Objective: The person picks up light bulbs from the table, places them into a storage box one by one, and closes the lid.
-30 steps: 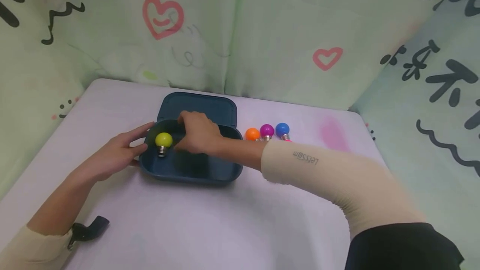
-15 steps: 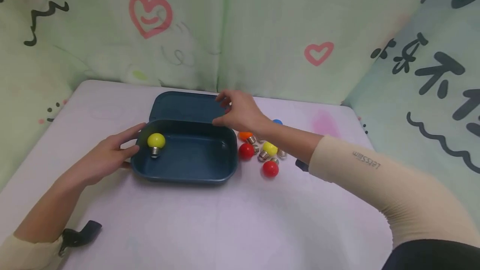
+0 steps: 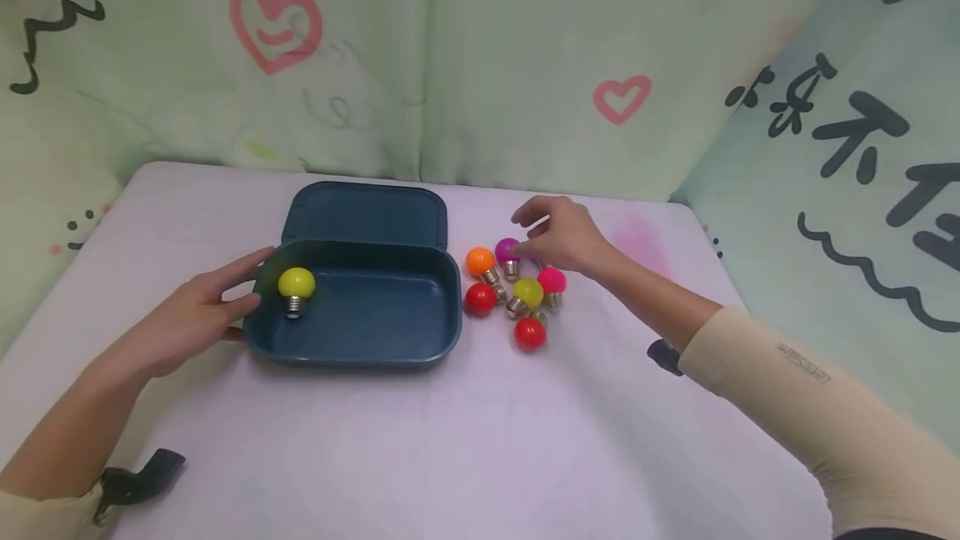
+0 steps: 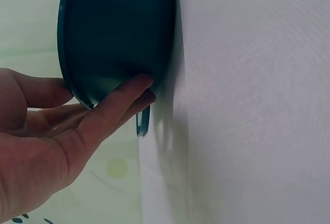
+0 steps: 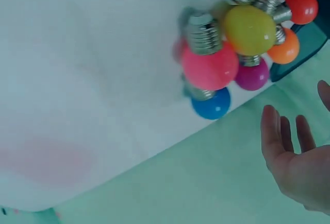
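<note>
A dark blue lidded box [image 3: 352, 348] stands on the table with one yellow bulb [image 3: 297, 283] at its left end. My left hand [image 3: 197, 311] touches the box's left end, its fingers nearly straight along the outer wall; the left wrist view has this hand [image 4: 67, 136] against the wall too. Above the back of a cluster of bulbs is my right hand [image 3: 566, 236], fingers loosely bent and holding nothing. Closest to it are a purple bulb [image 3: 507, 249] and a pink bulb [image 3: 552, 280]. A blue bulb [image 5: 212, 104], hidden behind the hand in the head view, shows in the right wrist view.
Also in the cluster, right of the box, are an orange bulb [image 3: 480, 261], a second yellow bulb [image 3: 528, 293] and two red bulbs, one nearer the front [image 3: 530, 334]. The box's lid [image 3: 366, 215] lies folded back. A printed cloth [image 3: 510, 65] hangs behind the table.
My right hand has come out of the box and moved right, over to the bulb cluster. The left hand keeps its place at the box while the head view shifts.
</note>
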{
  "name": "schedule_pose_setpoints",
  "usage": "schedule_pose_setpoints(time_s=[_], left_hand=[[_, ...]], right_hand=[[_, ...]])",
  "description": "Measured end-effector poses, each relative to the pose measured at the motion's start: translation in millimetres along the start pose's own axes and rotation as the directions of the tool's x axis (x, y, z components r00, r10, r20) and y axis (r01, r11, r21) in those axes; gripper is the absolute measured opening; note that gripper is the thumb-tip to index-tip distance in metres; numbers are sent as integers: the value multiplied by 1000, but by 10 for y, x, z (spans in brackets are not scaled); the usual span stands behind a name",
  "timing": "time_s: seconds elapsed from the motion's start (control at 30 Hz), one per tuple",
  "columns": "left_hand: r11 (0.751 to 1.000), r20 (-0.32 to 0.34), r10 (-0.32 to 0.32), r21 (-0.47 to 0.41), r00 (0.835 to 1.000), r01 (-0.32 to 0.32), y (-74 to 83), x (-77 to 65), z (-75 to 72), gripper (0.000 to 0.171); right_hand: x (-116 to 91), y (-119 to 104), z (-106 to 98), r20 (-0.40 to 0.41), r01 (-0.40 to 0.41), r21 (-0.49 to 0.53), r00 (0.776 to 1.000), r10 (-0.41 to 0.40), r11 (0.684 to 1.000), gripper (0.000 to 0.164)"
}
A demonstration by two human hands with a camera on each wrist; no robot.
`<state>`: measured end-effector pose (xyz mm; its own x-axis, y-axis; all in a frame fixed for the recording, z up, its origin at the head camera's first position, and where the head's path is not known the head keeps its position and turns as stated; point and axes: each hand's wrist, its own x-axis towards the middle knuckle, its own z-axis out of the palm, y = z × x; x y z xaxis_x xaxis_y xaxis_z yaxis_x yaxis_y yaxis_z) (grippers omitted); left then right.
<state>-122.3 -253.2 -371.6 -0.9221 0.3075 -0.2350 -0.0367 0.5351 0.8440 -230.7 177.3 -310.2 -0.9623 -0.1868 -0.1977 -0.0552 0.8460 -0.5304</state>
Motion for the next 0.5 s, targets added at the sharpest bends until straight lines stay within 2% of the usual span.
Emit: schedule_pose_setpoints(time_s=[0.23, 0.5], left_hand=[[1000, 11, -20, 16, 1000, 20, 46, 6, -33, 64], [999, 36, -42, -4, 998, 43, 96, 41, -79, 64]], right_hand=[[-63, 352, -87, 11, -33, -25, 999, 34, 999, 49], [-179, 645, -111, 81, -35, -55, 996, 40, 998, 56]])
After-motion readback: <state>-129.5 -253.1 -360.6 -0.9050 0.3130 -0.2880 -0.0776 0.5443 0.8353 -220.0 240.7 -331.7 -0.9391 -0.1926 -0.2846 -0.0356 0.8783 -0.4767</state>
